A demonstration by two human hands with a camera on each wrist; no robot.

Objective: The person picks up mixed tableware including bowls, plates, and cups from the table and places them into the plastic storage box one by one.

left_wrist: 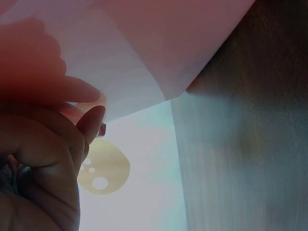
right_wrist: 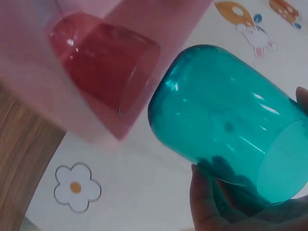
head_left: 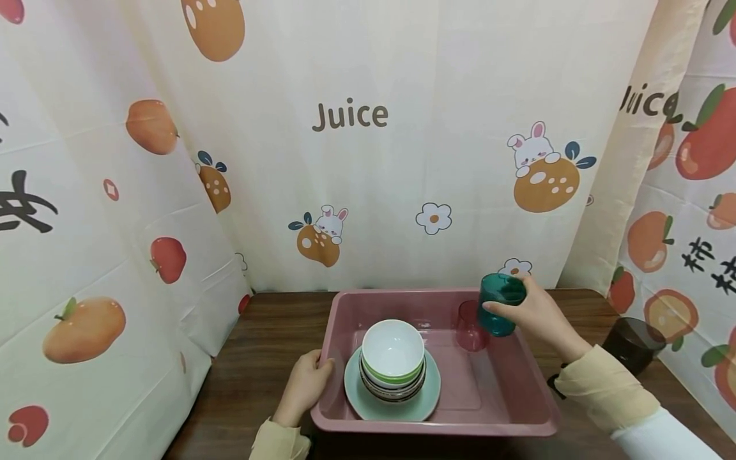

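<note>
A teal see-through cup (head_left: 501,318) is held by my right hand (head_left: 543,313), thumb on one side and fingers on the other, above the right back part of a pink basin (head_left: 512,383). Beside it, a red see-through cup (head_left: 471,335) stands inside the basin. The right wrist view shows the teal cup (right_wrist: 216,110) close up, apart from the red cup (right_wrist: 110,60). At the basin's left rim, my left hand (head_left: 307,383) grips the edge. In the basin, white, green-rimmed and brown-edged bowls (head_left: 393,348) are stacked on a pale green plate (head_left: 428,396).
A dark see-through cup (head_left: 632,345) stands on the brown wooden table (head_left: 253,358), right of the basin, partly behind my sleeve. A small black item (head_left: 554,386) lies near that sleeve. Printed curtains (head_left: 379,179) enclose the table at the back and sides.
</note>
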